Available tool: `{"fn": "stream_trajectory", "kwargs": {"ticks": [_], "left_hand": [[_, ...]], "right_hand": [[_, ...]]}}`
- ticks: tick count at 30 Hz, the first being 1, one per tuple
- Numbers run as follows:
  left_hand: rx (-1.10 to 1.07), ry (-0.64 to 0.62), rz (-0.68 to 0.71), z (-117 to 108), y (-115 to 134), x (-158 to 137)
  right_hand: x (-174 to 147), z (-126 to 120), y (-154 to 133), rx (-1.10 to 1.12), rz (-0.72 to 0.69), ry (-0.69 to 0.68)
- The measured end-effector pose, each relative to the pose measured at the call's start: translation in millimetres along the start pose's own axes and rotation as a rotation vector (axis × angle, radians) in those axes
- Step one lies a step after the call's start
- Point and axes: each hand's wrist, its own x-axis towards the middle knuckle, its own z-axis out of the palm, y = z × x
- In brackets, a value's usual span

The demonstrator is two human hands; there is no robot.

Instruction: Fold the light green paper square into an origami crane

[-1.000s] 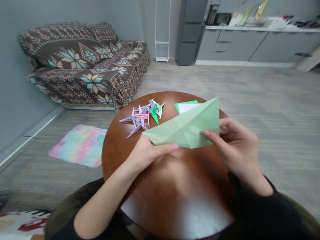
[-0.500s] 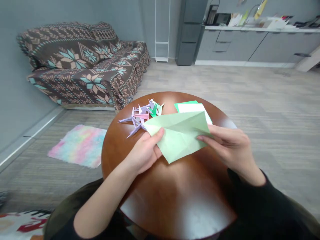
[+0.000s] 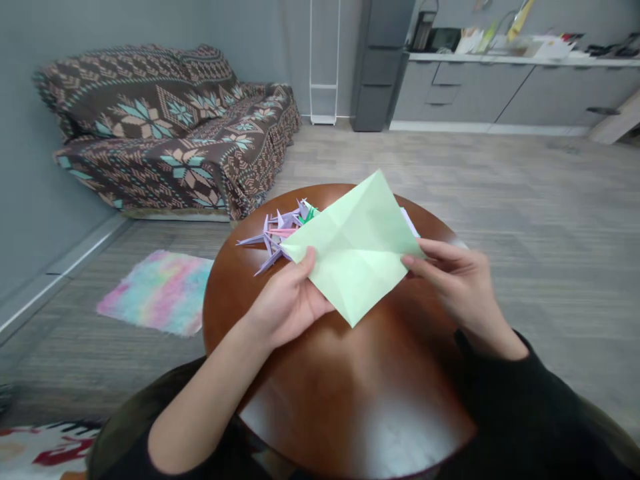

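Above the round, glossy brown wooden table (image 3: pixel 320 387), I hold the square sheet of creased light green paper (image 3: pixel 353 247) spread out like a diamond, one corner pointing away from me and one toward me. My left hand (image 3: pixel 293 300) pinches it near its left corner, thumb on the upper face and fingers underneath (mostly hidden by the paper), with only the sheet's thickness between them. My right hand (image 3: pixel 455 277) grips the right corner just as narrowly, thumb on the near face and forefinger behind; its other fingers are curled, and I cannot tell how closely they press.

Beyond my left hand lies a cluster of pointed, folded lilac paper figures (image 3: pixel 273 237), with a pink folded paper piece (image 3: pixel 281 233) and a green folded paper piece (image 3: pixel 307 217) among them, partly covered by my sheet. A white paper edge (image 3: pixel 410 222) shows on the tabletop past the sheet's right side.
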Motion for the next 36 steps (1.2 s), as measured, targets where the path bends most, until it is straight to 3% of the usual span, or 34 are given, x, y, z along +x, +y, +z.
{"fn": "stream_trajectory", "kwargs": {"ticks": [6, 9, 11, 13, 16, 20, 23, 27, 30, 33, 36], "left_hand": [[0.024, -0.021, -0.071, -8, 2, 2], [0.191, 0.055, 0.062, -12, -5, 4], [0.308, 0.100, 0.154, -14, -10, 5], [0.406, 0.121, 0.165, -16, -13, 5], [0.519, 0.126, 0.122, -16, -14, 4], [0.478, 0.166, 0.115, -13, -14, 7], [0.305, 0.220, 0.049, -10, -9, 7], [0.077, 0.096, -0.041, -5, 2, 3], [-0.003, 0.043, -0.049, -3, 6, 1], [0.029, 0.149, -0.067, -2, 3, 4], [0.019, 0.256, -0.061, -1, -5, 7]], "right_hand": [[3, -4, 5, 0.014, -0.219, -0.024], [5, -7, 4, -0.030, -0.113, -0.032], [6, -9, 3, -0.100, 0.001, -0.114], [5, -8, 2, -0.185, 0.061, -0.204], [1, -4, 0, -0.211, 0.035, -0.228], [-6, 6, -3, -0.266, -0.125, -0.228], [-9, 9, -3, -0.408, -0.399, -0.230], [-8, 10, -2, -0.685, -0.745, -0.353], [-8, 12, -1, -0.879, -0.830, -0.420], [-12, 19, -3, -0.969, -0.851, -0.419], [-20, 30, -7, -0.978, -0.867, -0.330]]}}
